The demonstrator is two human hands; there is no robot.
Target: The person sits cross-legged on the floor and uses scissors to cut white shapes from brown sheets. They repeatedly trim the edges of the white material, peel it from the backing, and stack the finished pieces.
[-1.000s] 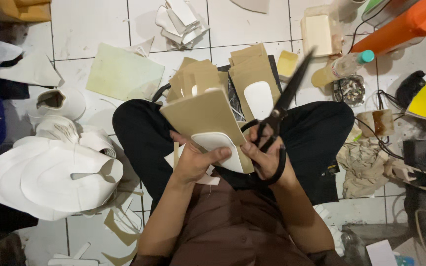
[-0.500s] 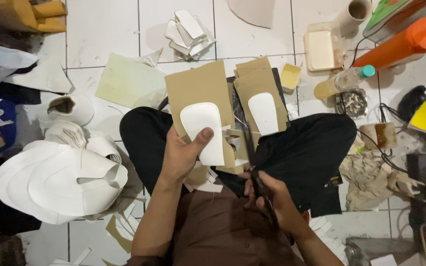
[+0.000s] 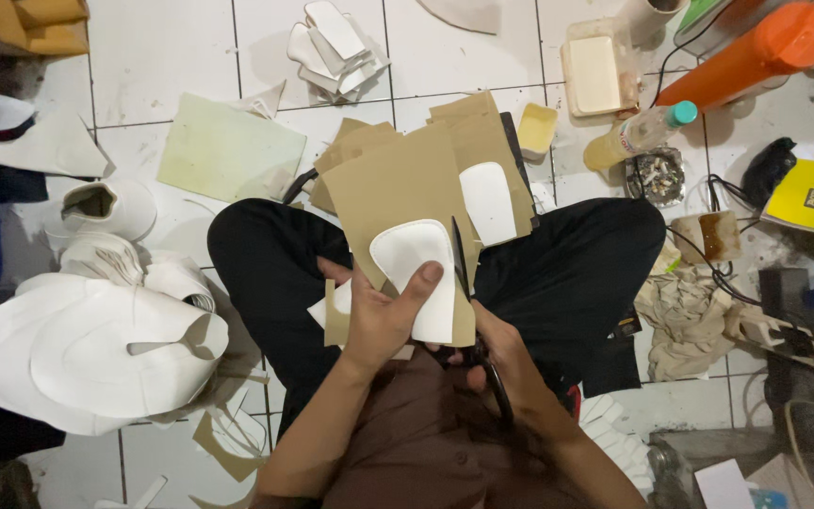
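Head view: left hand (image 3: 383,320) pinching brown card (image 3: 398,193) with white foam piece (image 3: 418,278) upright for trimming; right hand (image 3: 501,363) gripping scissors (image 3: 463,283), blades at card's edge.

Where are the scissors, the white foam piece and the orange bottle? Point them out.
scissors (image 3: 461,269): head view, on the dark blade beside the foam.
white foam piece (image 3: 418,273): head view, on its flat middle.
orange bottle (image 3: 756,55): head view, on its body.
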